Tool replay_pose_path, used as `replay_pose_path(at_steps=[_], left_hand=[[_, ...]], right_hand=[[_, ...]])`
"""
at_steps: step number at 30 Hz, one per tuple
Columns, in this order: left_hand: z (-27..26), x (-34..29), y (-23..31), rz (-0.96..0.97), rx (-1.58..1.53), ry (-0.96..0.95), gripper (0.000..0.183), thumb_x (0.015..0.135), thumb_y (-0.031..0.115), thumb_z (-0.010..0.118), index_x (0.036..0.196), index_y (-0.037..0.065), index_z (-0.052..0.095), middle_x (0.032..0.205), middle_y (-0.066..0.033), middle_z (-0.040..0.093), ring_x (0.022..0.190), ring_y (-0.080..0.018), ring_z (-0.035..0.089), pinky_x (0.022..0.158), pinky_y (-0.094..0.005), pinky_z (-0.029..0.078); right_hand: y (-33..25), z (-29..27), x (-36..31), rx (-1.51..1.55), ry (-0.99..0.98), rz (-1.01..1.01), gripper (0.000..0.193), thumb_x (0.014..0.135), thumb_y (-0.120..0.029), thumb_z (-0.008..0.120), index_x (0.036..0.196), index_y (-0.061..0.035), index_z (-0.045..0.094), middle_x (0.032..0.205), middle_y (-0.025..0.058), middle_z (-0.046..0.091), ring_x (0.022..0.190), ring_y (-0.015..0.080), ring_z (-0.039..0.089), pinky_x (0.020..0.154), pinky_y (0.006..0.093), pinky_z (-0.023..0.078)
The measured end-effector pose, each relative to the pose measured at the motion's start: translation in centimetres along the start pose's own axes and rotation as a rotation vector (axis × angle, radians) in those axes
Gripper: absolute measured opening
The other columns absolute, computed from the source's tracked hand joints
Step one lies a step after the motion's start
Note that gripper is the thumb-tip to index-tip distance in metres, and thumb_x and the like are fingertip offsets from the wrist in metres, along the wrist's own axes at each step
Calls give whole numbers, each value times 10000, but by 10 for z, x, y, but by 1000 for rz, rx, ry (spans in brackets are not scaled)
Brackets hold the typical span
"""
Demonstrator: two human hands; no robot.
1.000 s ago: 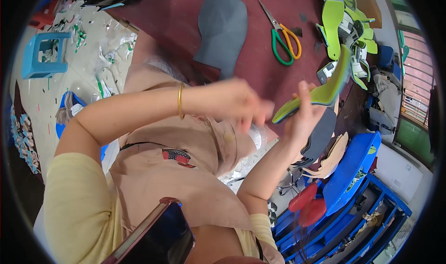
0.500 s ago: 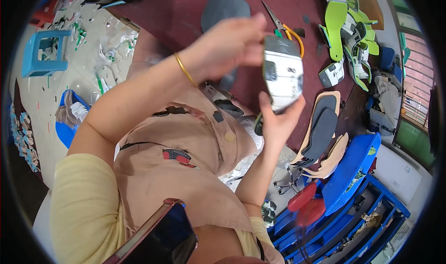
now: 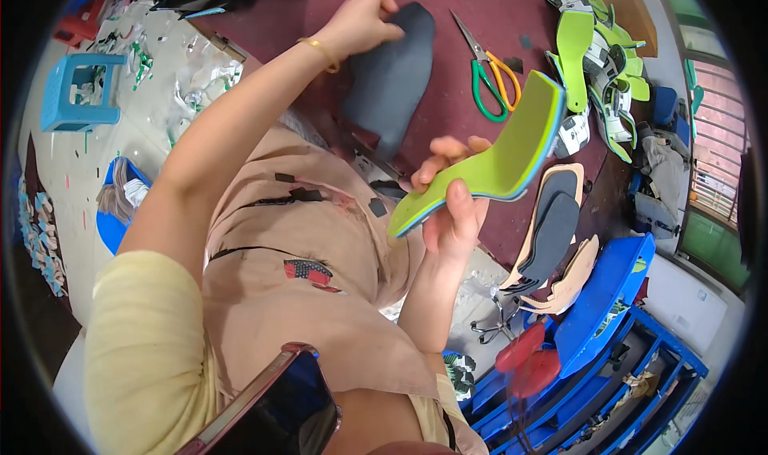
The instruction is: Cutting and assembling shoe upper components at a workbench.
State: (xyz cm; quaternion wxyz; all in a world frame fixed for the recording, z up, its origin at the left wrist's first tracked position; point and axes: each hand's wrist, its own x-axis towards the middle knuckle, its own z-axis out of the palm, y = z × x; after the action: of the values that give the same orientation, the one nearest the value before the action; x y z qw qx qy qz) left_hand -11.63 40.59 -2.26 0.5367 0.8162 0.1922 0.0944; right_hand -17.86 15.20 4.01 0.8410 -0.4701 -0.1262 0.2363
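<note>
My right hand (image 3: 452, 203) holds a lime-green insole (image 3: 500, 163) with a blue edge, thumb on one side and fingers on the other. Its wide end curves upward and its bright green face shows. My left hand (image 3: 364, 24), above a gold bangle, is closed at the upper edge of a dark grey sole-shaped piece (image 3: 392, 75), fingertips pinching that edge. This piece lies along the dark red table (image 3: 296, 11). Scissors (image 3: 492, 79) with one green and one orange handle lie open-bladed just beyond the insole.
A pile of green insoles (image 3: 574, 51) with white-and-black parts stands at the far right. Grey and tan sole pieces (image 3: 552, 223) lie at the right table edge, near a blue tray (image 3: 608, 303). A blue stool (image 3: 84, 95) and scraps are on the floor at left.
My right hand has turned the insole from its white-and-black side to its green face. My left hand has left it and moved up and left to the grey piece.
</note>
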Motion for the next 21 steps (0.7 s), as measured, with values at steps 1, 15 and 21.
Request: replay_pose_path(at_steps=[1,15,21], left_hand=[[5,-14,6,-30,-320,-90,338,783,165,661,1050,-5,545,887,-76,604,829,-157,586,752,-283,489],[36,-112,64,-518,-1607,-743,529,980,431,330,1313,29,416,1292,-93,503,1163,-211,509,988,-374,395],[33,-113,74,-438,-1600,-698,501,971,440,365,1285,60,454,1250,-76,532,1127,-195,524,975,-355,411]], right_hand=[[-1,5,7,77,-45,-15,629,771,-177,705,1280,-53,357,1185,191,527,792,193,562,621,270,459],[-24,-30,-26,-313,150,-148,628,770,-142,712,1283,-62,360,1120,215,543,748,167,558,602,268,478],[13,-3,-36,-661,391,-187,720,653,73,766,1202,-11,307,1148,140,489,1026,180,531,873,316,459]])
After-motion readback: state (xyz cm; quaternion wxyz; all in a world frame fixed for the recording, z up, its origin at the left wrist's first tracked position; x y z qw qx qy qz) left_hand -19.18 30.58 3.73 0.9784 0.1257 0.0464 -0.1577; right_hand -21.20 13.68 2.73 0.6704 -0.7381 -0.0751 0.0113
